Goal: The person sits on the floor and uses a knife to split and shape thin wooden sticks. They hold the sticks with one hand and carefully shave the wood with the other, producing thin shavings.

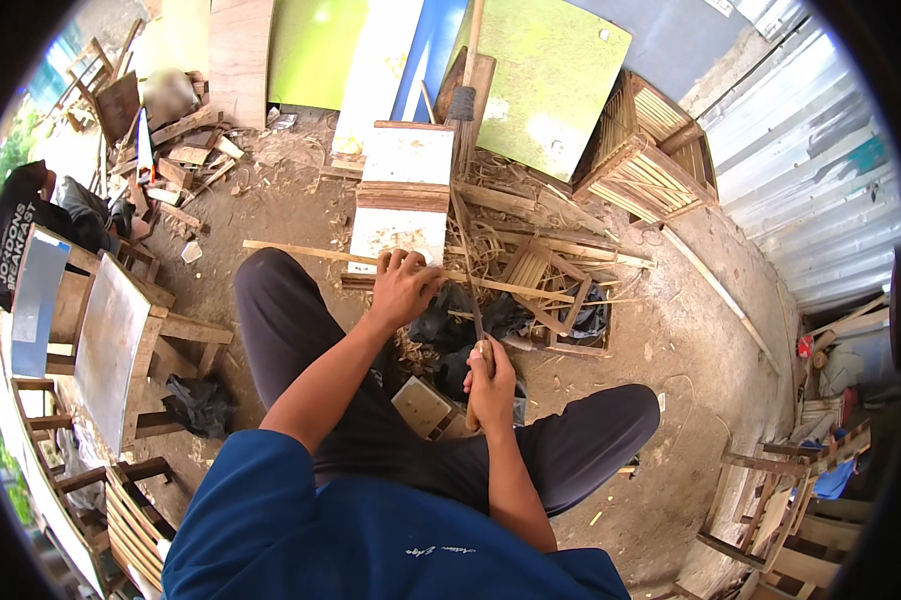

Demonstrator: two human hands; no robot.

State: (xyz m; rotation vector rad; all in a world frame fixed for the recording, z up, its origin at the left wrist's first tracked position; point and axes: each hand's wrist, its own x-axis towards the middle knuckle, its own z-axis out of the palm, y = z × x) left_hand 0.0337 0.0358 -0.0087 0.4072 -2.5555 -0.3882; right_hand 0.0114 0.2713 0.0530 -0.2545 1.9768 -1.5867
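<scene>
One long, pale wooden strip (511, 287) across white-topped wooden bench (399, 226). Left hand (403, 290) bent over it; cannot tell if gripping underneath. Right hand (491, 385) wrapped round narrow, brown-handled knife (485, 350). Risk: strip rolls under loose pressure, blade skids toward left fingers. White lettering: black cloth (19, 240), blue shirt (371, 540).

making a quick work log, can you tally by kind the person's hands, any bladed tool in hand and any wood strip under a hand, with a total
hands: 2 (left hand, right hand)
bladed tool: 1, in the right hand
wood strip: 1, under the left hand
total: 4
</scene>
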